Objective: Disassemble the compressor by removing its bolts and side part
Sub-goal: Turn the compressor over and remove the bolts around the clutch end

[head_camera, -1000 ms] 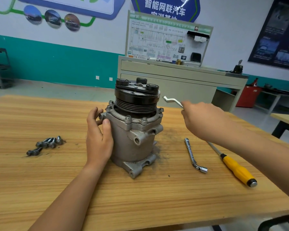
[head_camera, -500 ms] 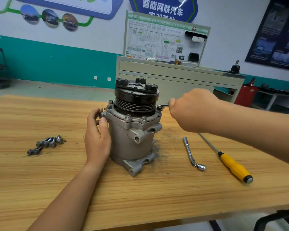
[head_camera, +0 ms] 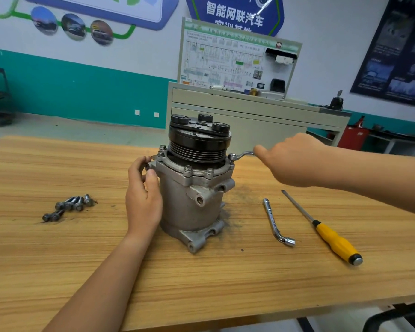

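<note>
Compressor stands upright on table, black pulley end up. Left hand grips compressor's left side, fingers curled at the flange. Right hand holds offset wrench, ring end on flange bolt at compressor's right. Loose bolts lie left of compressor; socket wrench and yellow-handled screwdriver lie to its right.

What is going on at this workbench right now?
A person is taking apart a compressor standing upright on a wooden table. The left hand grips its side, while the right hand holds a bent wrench set on a bolt of its top flange. The flange holds other bolts; loose bolts lie to the left. A socket wrench and a screwdriver lie unused on the right.
</note>
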